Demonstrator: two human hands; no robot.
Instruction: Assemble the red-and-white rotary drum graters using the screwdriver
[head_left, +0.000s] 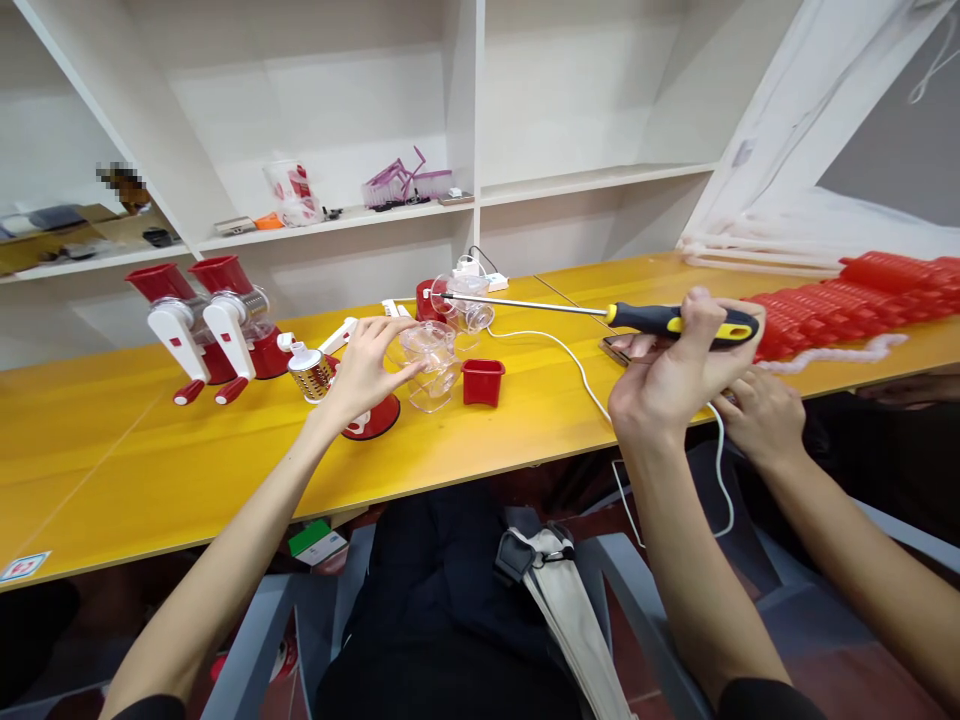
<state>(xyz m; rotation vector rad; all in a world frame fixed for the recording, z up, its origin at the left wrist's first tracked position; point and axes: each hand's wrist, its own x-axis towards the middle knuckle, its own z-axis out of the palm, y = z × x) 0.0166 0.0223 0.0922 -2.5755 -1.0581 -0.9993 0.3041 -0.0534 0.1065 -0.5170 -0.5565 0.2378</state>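
Note:
My right hand (675,365) is raised over the front edge of the table and grips a screwdriver (645,320) by its black and yellow handle. Its long shaft points left, with the tip in front of a clear plastic part. Thumb and fingers of my left hand (367,365) curve round the left side of a clear plastic grater housing (431,370) standing on the table. Just right of that housing is a small red hopper (482,382). Partly behind my left hand are a red base (375,418) and a metal grater drum (311,375).
Two assembled rotary graters (236,320) stand at the left on the yellow table (225,470). Another person's hand (765,415) is close by at right, near a phone (616,350). Red parts (847,300) lie stacked far right. A white cable (562,345) crosses the table.

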